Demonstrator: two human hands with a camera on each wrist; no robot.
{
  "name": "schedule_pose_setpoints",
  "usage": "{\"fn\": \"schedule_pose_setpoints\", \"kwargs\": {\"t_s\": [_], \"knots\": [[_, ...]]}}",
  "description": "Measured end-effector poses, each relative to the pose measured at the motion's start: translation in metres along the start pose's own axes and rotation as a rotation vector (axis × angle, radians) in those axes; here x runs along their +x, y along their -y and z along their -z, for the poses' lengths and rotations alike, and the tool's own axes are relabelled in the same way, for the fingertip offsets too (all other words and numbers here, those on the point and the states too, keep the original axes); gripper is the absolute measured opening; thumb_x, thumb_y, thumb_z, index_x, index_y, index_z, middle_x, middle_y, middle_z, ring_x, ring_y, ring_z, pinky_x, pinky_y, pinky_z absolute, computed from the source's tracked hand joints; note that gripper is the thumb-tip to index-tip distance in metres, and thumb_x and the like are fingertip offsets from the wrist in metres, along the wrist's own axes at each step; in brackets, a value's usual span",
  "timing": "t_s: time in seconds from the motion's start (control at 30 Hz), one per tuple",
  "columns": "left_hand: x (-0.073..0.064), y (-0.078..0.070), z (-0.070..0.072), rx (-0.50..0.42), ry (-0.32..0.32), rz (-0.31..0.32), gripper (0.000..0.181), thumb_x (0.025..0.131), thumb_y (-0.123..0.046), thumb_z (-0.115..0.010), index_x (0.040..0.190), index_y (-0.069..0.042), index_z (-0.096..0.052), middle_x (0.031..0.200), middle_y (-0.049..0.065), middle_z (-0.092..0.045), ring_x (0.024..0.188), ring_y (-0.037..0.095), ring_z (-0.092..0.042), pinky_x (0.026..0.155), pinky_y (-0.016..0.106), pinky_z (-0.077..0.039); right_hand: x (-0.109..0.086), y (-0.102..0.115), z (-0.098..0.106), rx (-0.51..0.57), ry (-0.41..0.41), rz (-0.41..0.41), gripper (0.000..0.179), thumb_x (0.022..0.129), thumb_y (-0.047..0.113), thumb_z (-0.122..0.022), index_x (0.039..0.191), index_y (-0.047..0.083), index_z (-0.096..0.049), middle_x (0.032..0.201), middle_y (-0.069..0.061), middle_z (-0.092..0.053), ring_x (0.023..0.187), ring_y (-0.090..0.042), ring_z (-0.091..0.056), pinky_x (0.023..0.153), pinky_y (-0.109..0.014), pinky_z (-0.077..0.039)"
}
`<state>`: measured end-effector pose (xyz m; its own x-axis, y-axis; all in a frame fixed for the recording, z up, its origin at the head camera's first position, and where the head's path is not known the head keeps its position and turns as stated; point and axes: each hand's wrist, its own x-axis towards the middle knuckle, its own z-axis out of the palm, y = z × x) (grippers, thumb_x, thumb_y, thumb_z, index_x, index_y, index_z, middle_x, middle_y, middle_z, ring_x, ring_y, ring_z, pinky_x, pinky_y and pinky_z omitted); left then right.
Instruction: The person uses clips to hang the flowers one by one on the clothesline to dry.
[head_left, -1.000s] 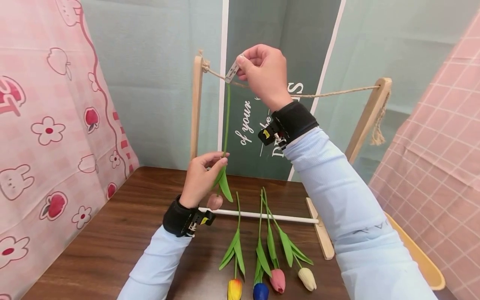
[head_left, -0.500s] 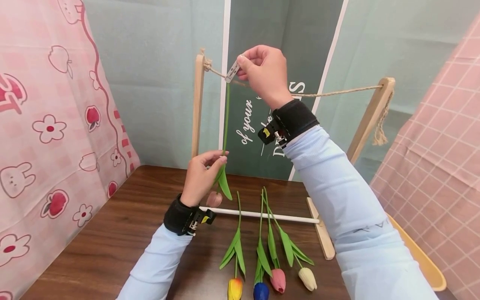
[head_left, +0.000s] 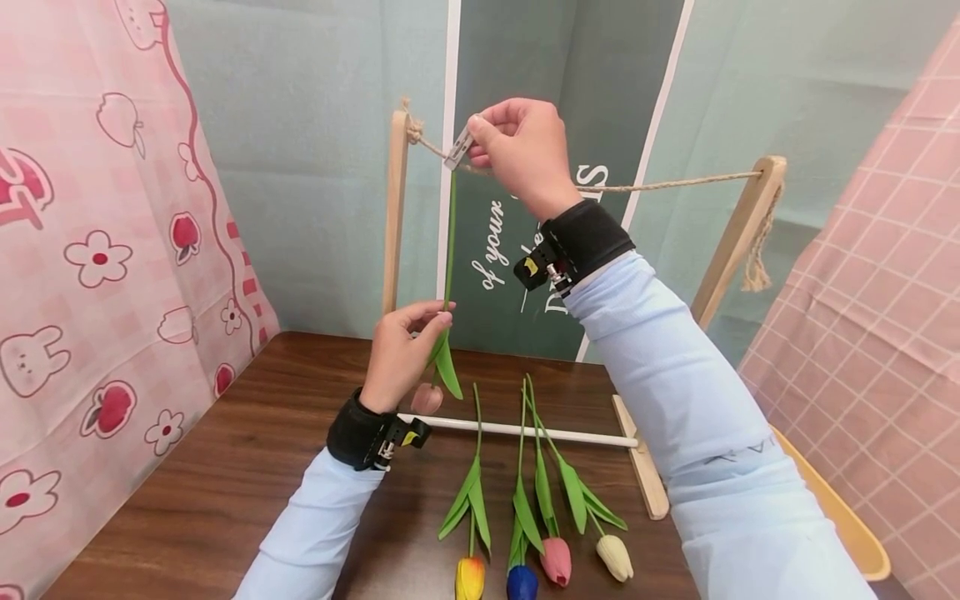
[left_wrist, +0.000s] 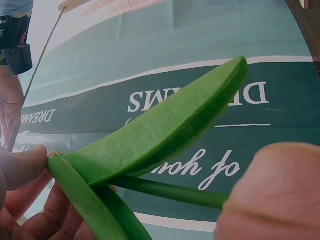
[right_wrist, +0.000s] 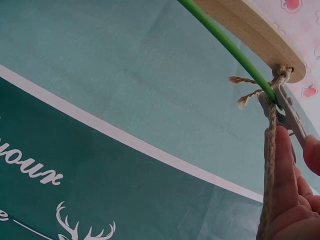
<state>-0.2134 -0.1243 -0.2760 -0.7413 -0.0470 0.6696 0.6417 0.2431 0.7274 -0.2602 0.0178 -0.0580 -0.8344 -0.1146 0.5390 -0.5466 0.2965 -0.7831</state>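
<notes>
My left hand (head_left: 405, 350) pinches the green stem of an artificial tulip (head_left: 427, 398) just above its leaves. The tulip hangs upside down, its pale pink bloom lowest. Higher up, my right hand (head_left: 521, 150) pinches a grey clothespin (head_left: 459, 150) between thumb and fingers at the rope (head_left: 667, 184). The right wrist view shows the stem's end at the tips of the clothespin (right_wrist: 295, 112), close beside the rope (right_wrist: 271, 165). Whether the clothespin bites on both is hard to tell. In the left wrist view, leaves (left_wrist: 160, 125) cover part of the fingers.
Wooden posts (head_left: 395, 217) hold the rope, with a white bar (head_left: 555, 434) low between them. On the brown table (head_left: 195, 450) lie several tulips: yellow-orange (head_left: 470, 577), blue (head_left: 522, 582), pink (head_left: 556, 560) and cream (head_left: 615, 558). A yellow tray (head_left: 862, 546) is partly behind the right sleeve.
My right hand has shifted slightly left and down with the clothespin, and the top of the tulip stem has moved with it. The left hand stays nearly still.
</notes>
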Motion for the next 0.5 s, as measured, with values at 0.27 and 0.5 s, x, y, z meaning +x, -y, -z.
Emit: {"fn": "schedule_pose_setpoints", "kwargs": {"t_s": [0.27, 0.5], "knots": [[0.0004, 0.0012, 0.0015, 0.004, -0.002, 0.007, 0.020, 0.093, -0.011, -0.067, 0.110, -0.004, -0.073, 0.100, 0.005, -0.073, 0.078, 0.017, -0.064, 0.067, 0.024, -0.049, -0.0037, 0.0013, 0.0005, 0.049, 0.004, -0.006, 0.020, 0.093, 0.015, -0.068, 0.104, -0.002, -0.068, 0.089, -0.011, -0.070, 0.080, -0.021, -0.069, 0.072, -0.024, -0.055], [0.0006, 0.0023, 0.0034, 0.024, -0.002, 0.019, 0.020, 0.093, -0.012, -0.068, 0.110, -0.005, -0.073, 0.097, 0.006, -0.073, 0.079, 0.016, -0.064, 0.068, 0.026, -0.049, -0.0077, 0.0036, 0.0002, 0.077, 0.000, 0.003, 0.021, 0.091, 0.014, -0.070, 0.104, -0.003, -0.069, 0.090, -0.012, -0.070, 0.079, -0.019, -0.068, 0.071, -0.025, -0.055]]}}
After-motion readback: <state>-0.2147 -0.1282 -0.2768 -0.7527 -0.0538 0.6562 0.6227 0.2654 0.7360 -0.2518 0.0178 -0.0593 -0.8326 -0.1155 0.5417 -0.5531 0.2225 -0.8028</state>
